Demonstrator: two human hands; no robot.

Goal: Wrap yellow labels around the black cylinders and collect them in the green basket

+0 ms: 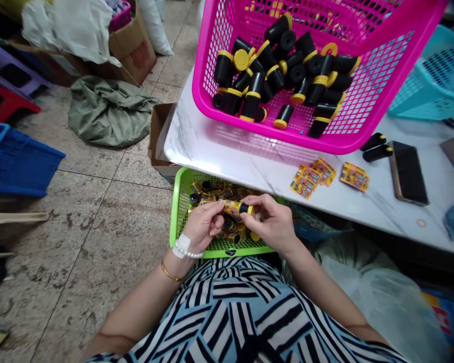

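Above my lap, both hands grip a small black tube (233,207) with a yellow cap and a yellow printed label round it. My left hand (203,224) pinches the labelled end between thumb and fingertips. The capped end is between the thumb and fingers of my right hand (270,219). Right under the hands, a green basket (219,252) holds many similar labelled tubes. On the table stands a pink basket (272,132) of black tubes with yellow caps, without labels. Flat yellow printed labels (312,176) lie near the table's front edge.
On the white table (227,156) lie a phone (409,172) and two black tubes (376,148). A light-blue basket (435,80) stands at the right. To the left are a blue crate (18,161), a green-grey sack (106,111) and a cardboard box (132,50) on the floor.
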